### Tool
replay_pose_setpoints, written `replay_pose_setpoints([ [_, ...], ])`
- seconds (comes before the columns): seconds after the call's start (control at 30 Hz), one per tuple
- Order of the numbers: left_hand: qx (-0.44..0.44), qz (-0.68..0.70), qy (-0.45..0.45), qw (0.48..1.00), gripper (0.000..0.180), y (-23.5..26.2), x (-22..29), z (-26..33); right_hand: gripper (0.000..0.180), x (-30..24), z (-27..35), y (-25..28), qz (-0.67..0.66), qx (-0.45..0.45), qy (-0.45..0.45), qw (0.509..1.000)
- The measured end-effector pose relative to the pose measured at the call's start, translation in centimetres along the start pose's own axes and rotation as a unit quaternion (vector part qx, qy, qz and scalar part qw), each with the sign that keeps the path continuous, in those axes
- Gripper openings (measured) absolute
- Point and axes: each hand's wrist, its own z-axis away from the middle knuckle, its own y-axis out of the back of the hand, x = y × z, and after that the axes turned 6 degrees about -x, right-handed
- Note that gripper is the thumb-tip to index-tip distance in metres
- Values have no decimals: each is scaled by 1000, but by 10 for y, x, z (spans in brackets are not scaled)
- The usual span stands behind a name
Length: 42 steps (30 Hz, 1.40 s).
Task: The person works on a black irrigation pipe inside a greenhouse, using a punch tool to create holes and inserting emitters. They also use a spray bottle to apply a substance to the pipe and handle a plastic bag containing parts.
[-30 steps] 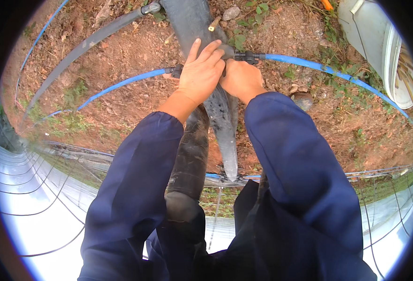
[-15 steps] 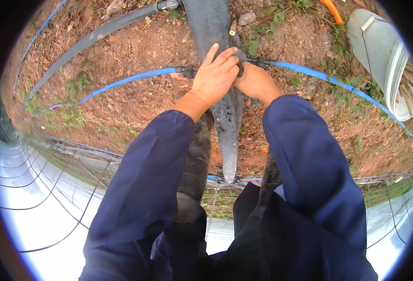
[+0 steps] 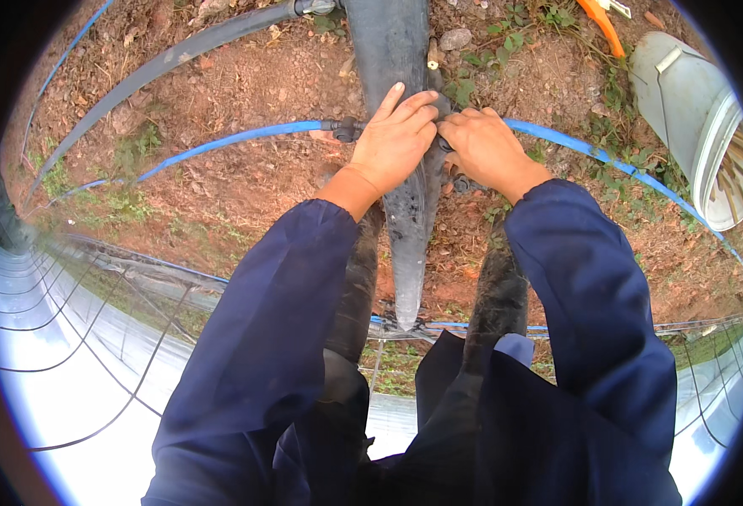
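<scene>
A wide black hose (image 3: 388, 51) runs toward me over the soil and narrows to a flat, dusty strip between my legs. My left hand (image 3: 395, 139) lies across it, the outer finger stretched away and the others bent over the hose's right edge. Just beside it, my right hand (image 3: 491, 150) is closed around a small black fitting (image 3: 445, 145) at that edge, mostly hidden by the fingers. Blue drip tape (image 3: 228, 148) comes in from the left to a black connector (image 3: 346, 130). More blue tape (image 3: 590, 149) leads off from behind my right hand.
A white bucket (image 3: 670, 88) holding thin sticks lies tipped at the right. An orange curved object (image 3: 602, 27) is near it. A grey hose (image 3: 160, 72) curves along the left. My dark boots (image 3: 499, 291) flank the black hose, and plastic sheeting (image 3: 42, 329) with thin lines lies lower left.
My right hand has shifted right and toward me, its fingers now more bent and showing their backs. My left hand stays on the hose. The view has shifted slightly.
</scene>
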Motion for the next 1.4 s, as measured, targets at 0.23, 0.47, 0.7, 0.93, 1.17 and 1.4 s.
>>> replay_pose_setpoints([
  [0.23, 13, 4, 3, 1000, 20, -1, 0, 0, 34, 4, 1, 2, -106, -23, -61, 992],
  [0.47, 2, 5, -11, 1000, 21, 9, 1, 2, 25, 5, 1, 17, -61, -35, -31, 997],
  [0.7, -9, 17, 34, 999, 24, 14, 7, 1, 9, 6, -3, 25, -8, -7, 21, 1000],
  [0.93, -29, 2, 48, 998, 21, 23, 20, 3, 75, 3, 37, 34, -145, -82, -84, 982],
  [1.17, -21, 195, 172, 965, 36, 70, 26, 35, 49, 46, 89, 67, -239, -4, -305, 922],
  [1.4, 87, 279, 402, 868, 47, 90, -29, 1, 41, 84, 90, 64, -351, 86, -251, 898],
])
